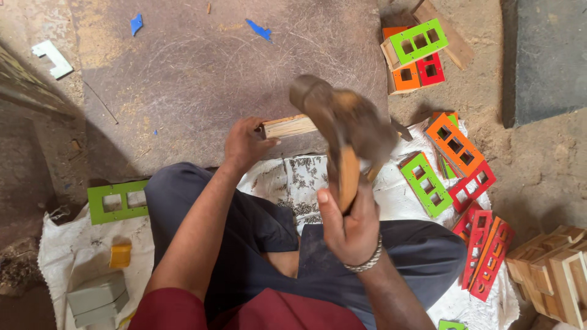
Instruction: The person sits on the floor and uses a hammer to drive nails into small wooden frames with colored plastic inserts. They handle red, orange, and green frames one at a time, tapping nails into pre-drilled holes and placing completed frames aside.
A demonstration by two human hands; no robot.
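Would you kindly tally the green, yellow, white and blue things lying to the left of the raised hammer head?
Green cut-out plate: 1
Yellow block: 1
White bracket: 1
Blue scraps: 2
Total: 5

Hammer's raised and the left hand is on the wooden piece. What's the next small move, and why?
Probably bring the hammer down onto the wooden piece, aiming past the fingertips. The right hand grips the handle with the head lifted above the work, and the left hand pins the piece's near end on the floor slab. Whether a nail is set there cannot be seen.
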